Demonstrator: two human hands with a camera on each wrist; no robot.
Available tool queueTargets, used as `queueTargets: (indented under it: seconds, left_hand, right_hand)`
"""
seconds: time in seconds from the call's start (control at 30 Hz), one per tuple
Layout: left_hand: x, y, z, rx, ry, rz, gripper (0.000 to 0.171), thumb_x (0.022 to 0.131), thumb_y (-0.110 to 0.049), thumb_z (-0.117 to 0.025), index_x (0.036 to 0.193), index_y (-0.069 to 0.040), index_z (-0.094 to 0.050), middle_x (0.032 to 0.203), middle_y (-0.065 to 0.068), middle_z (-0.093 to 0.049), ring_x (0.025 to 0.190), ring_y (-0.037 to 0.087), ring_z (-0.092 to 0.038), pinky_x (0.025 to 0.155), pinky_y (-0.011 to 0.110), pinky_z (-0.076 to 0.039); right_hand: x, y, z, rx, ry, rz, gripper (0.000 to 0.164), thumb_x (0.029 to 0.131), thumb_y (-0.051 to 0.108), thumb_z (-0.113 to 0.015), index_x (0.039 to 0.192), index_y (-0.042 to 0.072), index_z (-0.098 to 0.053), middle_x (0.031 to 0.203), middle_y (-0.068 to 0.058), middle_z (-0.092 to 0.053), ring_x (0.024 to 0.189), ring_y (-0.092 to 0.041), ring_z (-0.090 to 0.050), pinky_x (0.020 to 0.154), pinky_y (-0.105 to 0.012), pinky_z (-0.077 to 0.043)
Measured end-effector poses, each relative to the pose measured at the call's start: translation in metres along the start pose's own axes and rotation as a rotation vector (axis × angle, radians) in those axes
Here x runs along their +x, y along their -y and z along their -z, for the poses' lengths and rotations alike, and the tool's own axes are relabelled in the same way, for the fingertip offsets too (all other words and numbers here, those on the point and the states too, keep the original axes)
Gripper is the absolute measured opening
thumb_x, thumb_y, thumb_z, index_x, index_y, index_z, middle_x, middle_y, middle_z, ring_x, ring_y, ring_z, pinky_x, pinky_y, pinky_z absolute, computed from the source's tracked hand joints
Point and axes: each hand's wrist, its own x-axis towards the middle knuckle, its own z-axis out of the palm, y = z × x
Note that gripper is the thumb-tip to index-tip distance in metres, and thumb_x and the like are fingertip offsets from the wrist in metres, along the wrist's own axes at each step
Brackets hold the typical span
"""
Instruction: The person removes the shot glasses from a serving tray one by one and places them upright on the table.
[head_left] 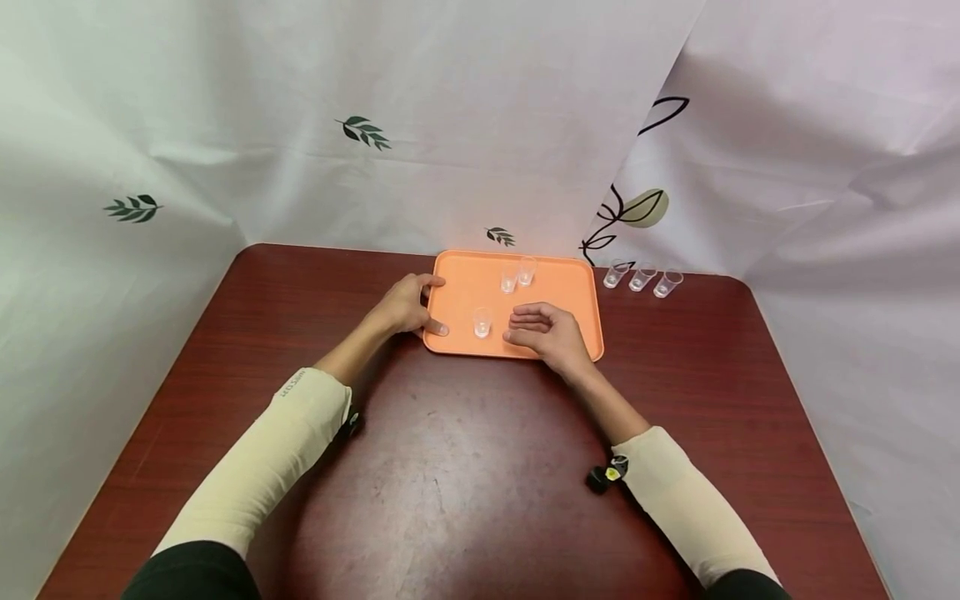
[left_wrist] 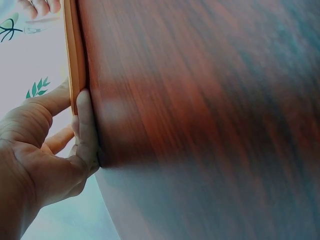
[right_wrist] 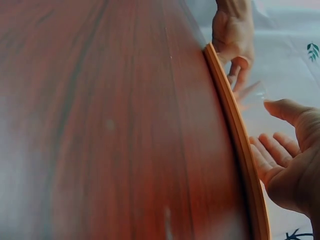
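Observation:
An orange tray (head_left: 468,275) lies at the far side of the table, bearing three small clear cups. My left hand (head_left: 405,305) grips its left end, thumb over the rim and some fingers on the outer side in the left wrist view. One cup (head_left: 482,323) stands near the tray's front, between the two hands. Farther back, another cup (head_left: 508,279) and a third cup (head_left: 527,272) stand side by side. Over the tray's front right part, my right hand (head_left: 553,337) holds nothing; its fingers are loosely bent, thumb apart, pointing toward the front cup.
To the right of the tray, three more clear cups (head_left: 641,277) stand in a row on the dark red wooden table (head_left: 435,442). A white cloth (head_left: 300,183) with leaf prints hangs right behind the table's back edge.

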Motion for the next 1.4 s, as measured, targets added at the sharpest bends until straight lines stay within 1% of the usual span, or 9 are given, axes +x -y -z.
queueTargets:
  seconds: [0.1,0.23,0.43,0.57,0.7,0.8,1.03,1.3,1.4]
  left_hand:
    - [0.000,0.001,0.000,-0.001,0.001,0.001,0.097,0.083,-0.001,-0.100,0.167,-0.010,-0.053,0.145,0.023,-0.051,0.091,0.028,-0.069,0.066,0.033,-0.070]
    - [0.000,0.001,0.000,0.002,-0.004,0.004,0.097,0.083,-0.001,-0.101,0.167,-0.011,-0.053,0.145,0.022,-0.052,0.093,0.030,-0.069,0.066,0.033,-0.070]
    - [0.000,0.001,-0.001,0.015,-0.006,0.002,0.097,0.083,-0.002,-0.101,0.167,-0.010,-0.053,0.145,0.024,-0.052,0.094,0.030,-0.069,0.066,0.033,-0.070]
    - [0.000,0.001,-0.001,0.020,-0.009,-0.003,0.096,0.083,-0.002,-0.101,0.166,-0.010,-0.054,0.144,0.023,-0.052,0.093,0.030,-0.068,0.065,0.032,-0.070]
    - [0.000,0.001,-0.002,0.001,-0.012,-0.012,0.096,0.082,0.000,-0.101,0.166,-0.009,-0.054,0.143,0.024,-0.053,0.091,0.028,-0.070,0.064,0.032,-0.070]
    - [0.000,0.001,-0.002,-0.013,-0.010,-0.017,0.096,0.082,0.001,-0.101,0.166,-0.008,-0.054,0.143,0.025,-0.053,0.088,0.026,-0.070,0.064,0.032,-0.070]
    - [-0.001,0.001,-0.001,-0.012,-0.012,-0.018,0.095,0.083,0.000,-0.100,0.166,-0.008,-0.054,0.142,0.024,-0.052,0.082,0.025,-0.070,0.063,0.033,-0.070]
    - [0.000,0.002,-0.001,-0.019,-0.011,-0.014,0.097,0.081,0.001,-0.101,0.166,-0.009,-0.054,0.140,0.024,-0.053,0.081,0.024,-0.070,0.064,0.033,-0.071]
    - [0.001,0.002,-0.001,-0.023,-0.005,-0.012,0.097,0.082,0.001,-0.101,0.166,-0.008,-0.053,0.141,0.024,-0.054,0.082,0.023,-0.071,0.064,0.033,-0.070]
  right_hand:
    - [0.003,-0.001,-0.007,-0.005,0.011,0.002,0.051,0.092,0.003,-0.092,0.138,-0.007,-0.073,0.133,-0.028,-0.078,0.121,-0.032,-0.081,0.090,-0.019,-0.069]
    - [0.006,-0.001,-0.016,-0.009,0.033,0.010,0.053,0.092,0.005,-0.092,0.140,-0.005,-0.073,0.135,-0.026,-0.078,0.126,-0.038,-0.079,0.093,-0.021,-0.069]
    - [0.011,-0.001,-0.028,-0.016,0.057,0.006,0.058,0.091,0.007,-0.093,0.144,0.000,-0.073,0.141,-0.023,-0.077,0.131,-0.038,-0.077,0.101,-0.028,-0.069]
    - [0.012,-0.001,-0.032,-0.037,0.053,-0.003,0.057,0.092,0.010,-0.094,0.145,0.003,-0.074,0.142,-0.019,-0.077,0.132,-0.036,-0.076,0.105,-0.033,-0.068]
    - [0.013,0.001,-0.035,-0.049,0.047,0.002,0.056,0.093,0.011,-0.093,0.145,0.003,-0.074,0.142,-0.020,-0.078,0.133,-0.036,-0.076,0.109,-0.036,-0.067]
    - [0.014,0.003,-0.037,-0.052,0.054,0.016,0.053,0.094,0.010,-0.091,0.144,0.002,-0.075,0.140,-0.021,-0.078,0.133,-0.037,-0.076,0.107,-0.033,-0.067]
    - [0.014,0.001,-0.038,-0.060,0.049,0.036,0.046,0.097,0.012,-0.090,0.141,0.003,-0.078,0.135,-0.020,-0.081,0.128,-0.034,-0.079,0.094,-0.018,-0.066]
    - [0.011,-0.001,-0.030,-0.046,0.046,0.036,0.046,0.097,0.014,-0.091,0.139,0.004,-0.079,0.132,-0.018,-0.083,0.125,-0.032,-0.080,0.092,-0.017,-0.066]
    - [0.009,-0.001,-0.026,-0.034,0.036,0.032,0.045,0.096,0.013,-0.091,0.138,0.003,-0.079,0.131,-0.019,-0.082,0.121,-0.027,-0.081,0.090,-0.016,-0.066]
